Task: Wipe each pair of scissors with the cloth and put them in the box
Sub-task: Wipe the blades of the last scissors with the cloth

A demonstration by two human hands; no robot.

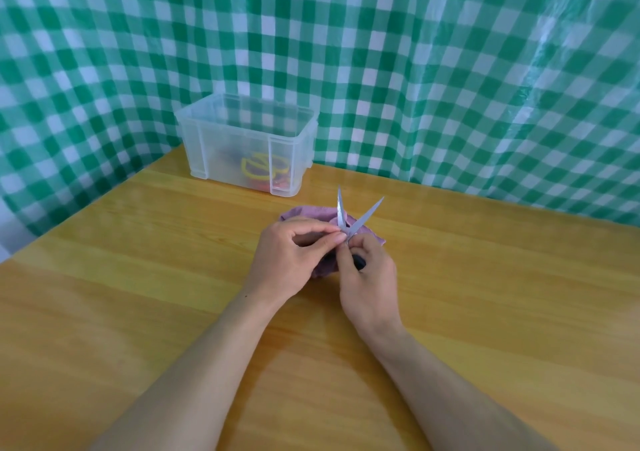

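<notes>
A pair of scissors (360, 216) with silver blades spread in a V points up and away from me, above a purple cloth (304, 212) on the table. My right hand (367, 279) grips its dark handle, mostly hidden in the fist. My left hand (294, 256) pinches the scissors near the pivot with thumb and forefinger. The cloth lies partly under both hands. A translucent plastic box (221, 139) stands behind, without a lid. Inside it show scissors with yellow handles (254, 168) and something red (273, 184).
The wooden table (138, 277) stretches wide to the left, right and front of my hands. A green and white checked plastic sheet (450, 69) hangs as a backdrop right behind the box and along the table's far edges.
</notes>
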